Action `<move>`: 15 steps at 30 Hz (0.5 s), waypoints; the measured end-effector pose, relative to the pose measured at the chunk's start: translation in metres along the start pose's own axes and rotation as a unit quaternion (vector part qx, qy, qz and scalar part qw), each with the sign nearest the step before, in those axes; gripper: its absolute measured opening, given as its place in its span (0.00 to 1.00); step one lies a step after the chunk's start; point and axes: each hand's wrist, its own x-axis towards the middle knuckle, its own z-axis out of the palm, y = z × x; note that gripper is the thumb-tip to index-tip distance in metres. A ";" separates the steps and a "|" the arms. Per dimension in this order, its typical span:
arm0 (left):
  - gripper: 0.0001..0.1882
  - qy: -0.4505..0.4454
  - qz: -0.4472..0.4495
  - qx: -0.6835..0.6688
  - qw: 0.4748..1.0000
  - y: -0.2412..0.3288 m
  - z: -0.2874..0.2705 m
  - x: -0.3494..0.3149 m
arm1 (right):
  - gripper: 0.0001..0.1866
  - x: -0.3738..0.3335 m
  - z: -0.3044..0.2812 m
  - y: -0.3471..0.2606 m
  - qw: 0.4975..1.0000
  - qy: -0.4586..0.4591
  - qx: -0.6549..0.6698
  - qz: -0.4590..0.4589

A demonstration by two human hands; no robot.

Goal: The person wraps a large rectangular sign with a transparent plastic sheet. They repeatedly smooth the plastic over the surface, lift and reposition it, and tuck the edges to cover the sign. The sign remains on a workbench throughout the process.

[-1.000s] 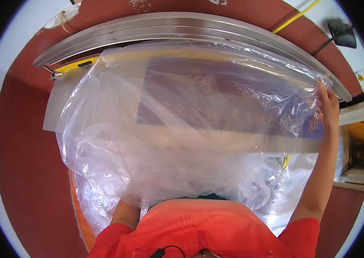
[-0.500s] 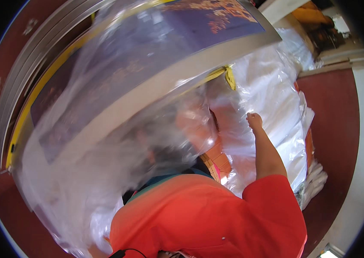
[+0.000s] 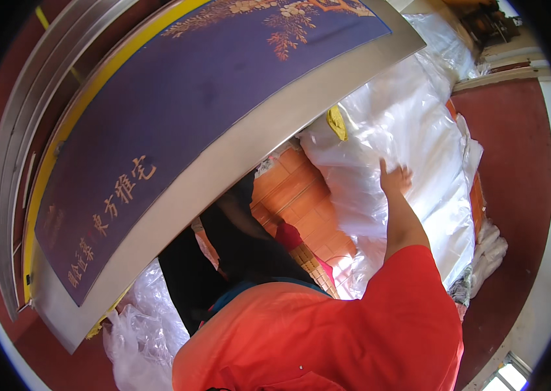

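Note:
My right hand is open with its fingers spread, over the clear plastic film bunched at the right. It grips nothing that I can see; whether it touches the film I cannot tell. A large flat panel with a bare grey metal border and a dark purple printed face slants across the left and top. Gold branches and characters decorate that face, and a yellow strip runs along the far edge. More clear plastic film lies crumpled under the panel's near left corner. My left hand is out of view.
Several grey metal profiles stand beyond the panel at the far left. Orange floor tiles show near my legs, with a red object on them. A yellow scrap sticks out below the panel. Dark red flooring lies at the right.
The clear film that covered the panel and my legs has come away, baring the printed face and the tiles. My right hand has gone from closed to spread.

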 end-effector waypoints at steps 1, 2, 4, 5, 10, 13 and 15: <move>0.21 0.003 -0.003 0.013 1.000 0.003 -0.005 -0.002 | 0.41 0.014 0.002 -0.011 0.997 0.057 0.011 -0.059; 0.20 0.004 -0.006 0.021 1.000 0.002 -0.006 -0.005 | 0.42 0.011 -0.013 -0.033 0.971 0.126 0.000 -0.205; 0.20 -0.001 0.001 0.048 0.999 0.008 -0.015 -0.012 | 0.42 0.004 -0.039 -0.062 0.887 0.214 -0.069 -0.403; 0.20 -0.006 0.012 0.063 0.998 0.014 -0.021 -0.013 | 0.36 0.008 -0.043 -0.066 0.901 0.135 -0.155 -0.382; 0.13 -0.052 0.281 0.228 0.931 0.168 0.036 -0.131 | 0.09 -0.006 -0.056 -0.049 0.865 0.073 -0.214 -0.448; 0.12 -0.075 0.577 0.403 0.707 0.240 0.120 -0.196 | 0.07 -0.064 -0.068 -0.061 0.748 0.071 -0.025 -0.659; 0.22 -0.179 0.647 0.374 0.640 0.271 0.187 -0.234 | 0.09 -0.129 -0.080 -0.075 0.738 -0.089 0.053 -0.667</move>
